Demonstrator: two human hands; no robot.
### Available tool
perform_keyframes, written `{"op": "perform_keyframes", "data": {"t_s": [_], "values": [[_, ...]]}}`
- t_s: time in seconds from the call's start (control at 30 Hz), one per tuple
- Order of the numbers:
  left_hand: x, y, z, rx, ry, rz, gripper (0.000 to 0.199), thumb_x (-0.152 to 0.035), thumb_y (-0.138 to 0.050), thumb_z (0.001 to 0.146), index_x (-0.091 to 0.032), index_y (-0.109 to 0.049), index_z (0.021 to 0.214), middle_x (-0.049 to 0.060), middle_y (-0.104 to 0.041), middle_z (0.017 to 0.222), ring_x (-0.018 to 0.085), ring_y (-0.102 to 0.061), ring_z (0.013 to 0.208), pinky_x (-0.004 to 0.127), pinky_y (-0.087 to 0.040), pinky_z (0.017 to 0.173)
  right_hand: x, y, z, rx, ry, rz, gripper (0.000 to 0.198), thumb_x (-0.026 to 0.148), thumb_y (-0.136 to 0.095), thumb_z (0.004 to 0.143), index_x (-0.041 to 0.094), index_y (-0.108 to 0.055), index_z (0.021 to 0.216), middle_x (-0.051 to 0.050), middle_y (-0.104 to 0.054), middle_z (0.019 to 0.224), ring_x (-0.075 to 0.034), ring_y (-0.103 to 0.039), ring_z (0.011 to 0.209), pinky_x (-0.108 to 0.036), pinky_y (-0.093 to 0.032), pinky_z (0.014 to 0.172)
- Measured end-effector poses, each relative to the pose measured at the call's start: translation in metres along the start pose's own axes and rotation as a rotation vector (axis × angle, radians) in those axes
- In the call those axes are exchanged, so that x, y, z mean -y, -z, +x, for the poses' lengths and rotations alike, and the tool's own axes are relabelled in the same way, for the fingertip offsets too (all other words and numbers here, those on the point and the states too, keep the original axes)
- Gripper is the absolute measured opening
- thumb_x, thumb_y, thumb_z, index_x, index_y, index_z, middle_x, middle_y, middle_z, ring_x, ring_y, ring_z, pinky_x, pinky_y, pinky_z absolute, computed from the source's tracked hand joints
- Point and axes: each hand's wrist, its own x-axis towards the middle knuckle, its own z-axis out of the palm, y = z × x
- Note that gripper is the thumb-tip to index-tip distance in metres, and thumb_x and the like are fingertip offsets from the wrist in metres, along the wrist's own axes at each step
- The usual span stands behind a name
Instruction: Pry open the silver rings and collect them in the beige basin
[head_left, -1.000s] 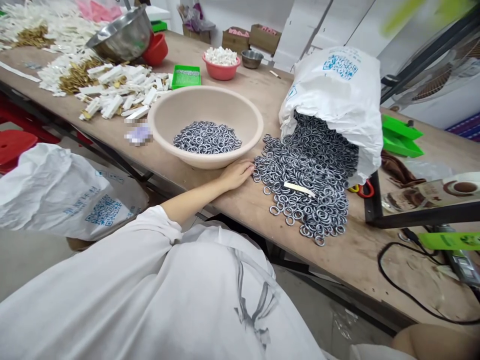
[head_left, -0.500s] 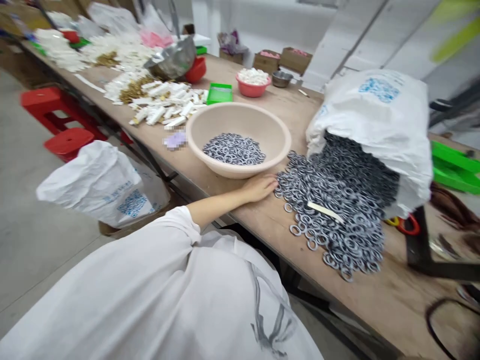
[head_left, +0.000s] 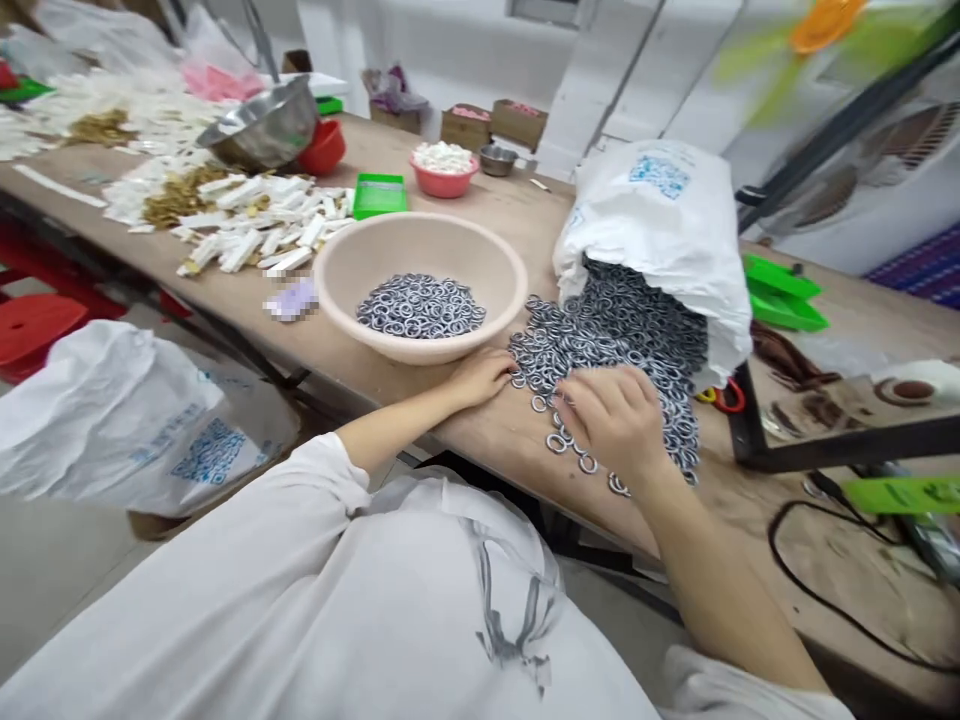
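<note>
My left hand lies on the table in front of a beige basin, fingers stretched out and fingertips at the near left edge of a heap of grey rings. My right hand is over the front of that heap with its fingers curled in. Whatever is at its fingertips is too small to make out. More grey rings lie inside the basin. From the open mouth of a white woven sack, lying on its side, dark rings spill into the heap.
Left of the basin are white and gold pieces, a green tray and a metal bowl. Behind stands a red bowl. Scissors, a black metal frame and a cable are at right.
My right hand has come into view over the ring heap. A pale strip that lay on the rings there is now out of sight. The view has swung to the right.
</note>
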Motion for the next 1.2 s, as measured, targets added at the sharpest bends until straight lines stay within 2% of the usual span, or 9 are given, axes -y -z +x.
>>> {"op": "perform_keyframes", "data": {"t_s": [0.13,0.23,0.37,0.5,0.63,0.77,0.9,1.03,1.2], "values": [[0.001,0.002,0.0,0.02,0.044,0.019,0.022,-0.018,-0.055,0.091,-0.02,-0.071,0.106,0.008,-0.07,0.112,0.024,-0.061,0.11,0.042,-0.047,0.103,-0.035,-0.014,-0.005,0.108,-0.144,-0.297,0.029,0.023,-0.048,0.096,0.012,-0.072,0.106,-0.02,-0.07,0.108,-0.033,-0.059,0.104,-0.049,-0.045,0.094],[-0.001,0.005,-0.002,0.03,0.061,0.048,0.023,-0.018,-0.055,0.091,-0.021,-0.07,0.108,0.008,-0.068,0.114,0.025,-0.06,0.11,0.042,-0.047,0.102,-0.048,-0.027,-0.004,0.151,-0.194,-0.345,0.031,0.024,-0.045,0.097,0.014,-0.075,0.097,-0.017,-0.071,0.1,-0.031,-0.058,0.096,-0.043,-0.046,0.088],[-0.007,0.008,-0.003,-0.001,0.055,0.043,0.024,-0.028,-0.057,0.093,-0.021,-0.071,0.111,0.01,-0.064,0.116,0.025,-0.06,0.111,0.04,-0.048,0.099,-0.044,-0.032,-0.006,0.116,-0.164,-0.357,0.027,0.033,-0.054,0.096,0.015,-0.074,0.101,-0.016,-0.07,0.106,-0.03,-0.057,0.1,-0.041,-0.045,0.089],[-0.013,0.008,0.001,0.081,0.045,0.087,0.015,-0.03,-0.064,0.09,-0.021,-0.074,0.097,0.01,-0.065,0.105,0.027,-0.059,0.108,0.042,-0.048,0.097,-0.037,-0.032,-0.007,0.186,-0.171,-0.378,0.024,0.031,-0.059,0.094,0.013,-0.073,0.103,-0.017,-0.069,0.103,-0.032,-0.055,0.1,-0.04,-0.045,0.086],[-0.015,0.01,0.007,0.043,0.091,0.006,0.008,-0.026,-0.068,0.086,-0.02,-0.074,0.086,0.009,-0.066,0.1,0.025,-0.06,0.103,0.041,-0.048,0.096,-0.038,-0.031,-0.006,0.18,-0.177,-0.359,0.026,0.026,-0.054,0.095,0.014,-0.073,0.108,-0.017,-0.07,0.102,-0.032,-0.055,0.098,-0.041,-0.044,0.083],[-0.026,0.021,0.001,-0.05,0.192,-0.358,0.014,-0.031,-0.066,0.087,-0.018,-0.069,0.083,0.004,-0.067,0.086,0.018,-0.06,0.083,0.035,-0.05,0.084,-0.032,-0.024,-0.01,0.027,-0.28,-0.146,0.025,0.028,-0.052,0.096,0.019,-0.074,0.102,-0.014,-0.07,0.099,-0.03,-0.058,0.096,-0.041,-0.045,0.084],[-0.057,0.032,-0.018,-0.087,0.318,-0.919,0.025,-0.043,-0.06,0.089,-0.018,-0.062,0.086,0.003,-0.068,0.088,0.013,-0.06,0.077,0.027,-0.05,0.076,-0.004,-0.023,-0.019,-0.161,-0.421,0.407,0.032,0.038,-0.048,0.099,0.022,-0.074,0.106,-0.007,-0.071,0.098,-0.024,-0.063,0.09,-0.038,-0.048,0.084],[-0.086,0.034,-0.037,-0.135,0.49,-1.2,0.02,-0.04,-0.065,0.084,-0.021,-0.059,0.087,-0.001,-0.059,0.075,0.009,-0.054,0.063,0.022,-0.048,0.062,0.029,-0.032,-0.03,-0.087,-0.589,0.762,0.049,0.056,-0.044,0.098,0.021,-0.072,0.116,-0.004,-0.065,0.079,-0.02,-0.059,0.074,-0.035,-0.049,0.071],[-0.1,0.032,-0.047,-0.098,0.621,-1.358,0.02,-0.038,-0.069,0.082,-0.021,-0.061,0.089,-0.005,-0.046,0.068,0.006,-0.041,0.052,0.021,-0.047,0.056,0.042,-0.034,-0.044,-0.049,-0.541,0.77,0.048,0.046,-0.058,0.092,0.022,-0.065,0.133,-0.005,-0.065,0.096,-0.02,-0.059,0.086,-0.037,-0.051,0.084]]}}
